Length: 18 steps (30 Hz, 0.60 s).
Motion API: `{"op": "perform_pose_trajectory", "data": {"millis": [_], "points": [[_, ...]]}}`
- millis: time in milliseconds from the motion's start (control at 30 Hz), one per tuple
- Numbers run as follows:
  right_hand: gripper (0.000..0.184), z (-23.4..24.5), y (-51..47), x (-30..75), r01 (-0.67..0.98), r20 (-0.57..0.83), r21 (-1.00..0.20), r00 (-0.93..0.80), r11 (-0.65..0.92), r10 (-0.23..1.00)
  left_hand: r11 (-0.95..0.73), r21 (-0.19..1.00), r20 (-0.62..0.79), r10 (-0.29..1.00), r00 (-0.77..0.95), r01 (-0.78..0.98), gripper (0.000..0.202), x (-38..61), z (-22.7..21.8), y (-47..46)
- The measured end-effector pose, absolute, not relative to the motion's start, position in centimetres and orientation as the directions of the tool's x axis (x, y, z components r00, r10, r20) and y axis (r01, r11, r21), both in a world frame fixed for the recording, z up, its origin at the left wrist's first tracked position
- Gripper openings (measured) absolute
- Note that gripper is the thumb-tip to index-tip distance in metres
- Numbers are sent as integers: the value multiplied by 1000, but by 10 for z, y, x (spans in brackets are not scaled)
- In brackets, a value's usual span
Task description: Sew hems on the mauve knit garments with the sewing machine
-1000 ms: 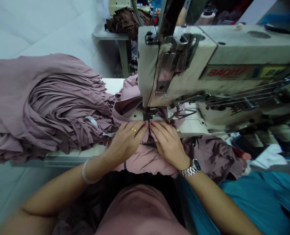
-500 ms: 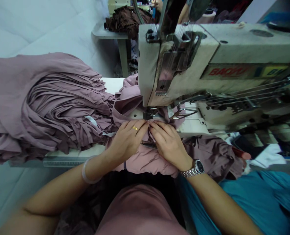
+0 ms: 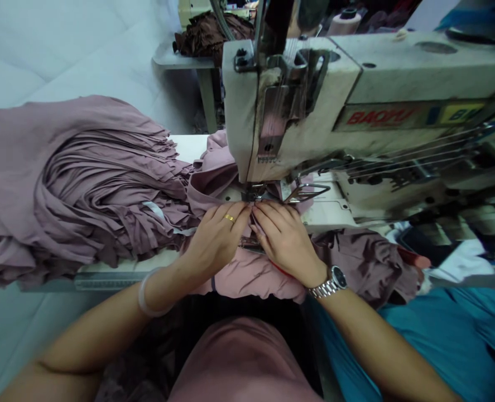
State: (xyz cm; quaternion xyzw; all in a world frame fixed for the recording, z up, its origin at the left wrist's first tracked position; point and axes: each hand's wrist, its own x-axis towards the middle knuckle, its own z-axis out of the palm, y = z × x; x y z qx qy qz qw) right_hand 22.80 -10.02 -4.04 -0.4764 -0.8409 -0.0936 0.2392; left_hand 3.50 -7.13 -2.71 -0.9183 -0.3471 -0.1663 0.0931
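Mauve cloth lies at the sewing machine's foot. Left hand and right hand press fingertips on it side by side, seemingly to steady it; whether they pinch is unclear. Matching pile sits leftward, likely for easy reach.

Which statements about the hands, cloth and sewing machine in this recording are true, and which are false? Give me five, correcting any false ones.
1. The left hand wears a gold ring. True.
2. The silver watch is on the left wrist. False: it is on the right wrist.
3. The right hand is beside the left, both at mauve cloth. True.
4. The large mauve stack lies right of the sewing machine. False: it lies left of it.
5. Dark brown fabric is piled in the background. True.
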Motion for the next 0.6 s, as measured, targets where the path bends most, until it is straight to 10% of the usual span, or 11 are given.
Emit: {"op": "perform_pose_trajectory", "data": {"millis": [600], "points": [[23,-42,-102,231,753,617,-170,-421,636,664,-876,31,433,446,784,481,22,22,-13,-59]]}}
